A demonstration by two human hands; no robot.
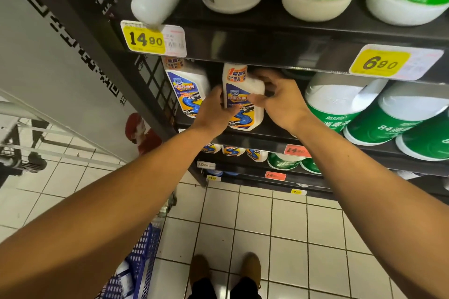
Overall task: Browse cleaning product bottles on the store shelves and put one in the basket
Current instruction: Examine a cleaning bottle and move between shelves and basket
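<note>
The white drain-cleaner bottle (pixel 243 97) stands on the dark middle shelf (pixel 272 133), gripped from both sides; the left hand (pixel 213 109) curls its fingers on the label side; the right hand (pixel 279 97) clamps thumb and fingers round the other; a matching bottle (pixel 185 90) stands just beside; the blue basket (pixel 143 257) sits below by the floor tiles.

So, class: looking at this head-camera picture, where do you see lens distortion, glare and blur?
Head view: wide-angle bending curves the shelf edge and stretches both forearms; glare streaks that glossy edge; the right hand and its fingers on the drain cleaner bottle are motion-smeared, while the 14.90 price tag reads sharp.
</note>
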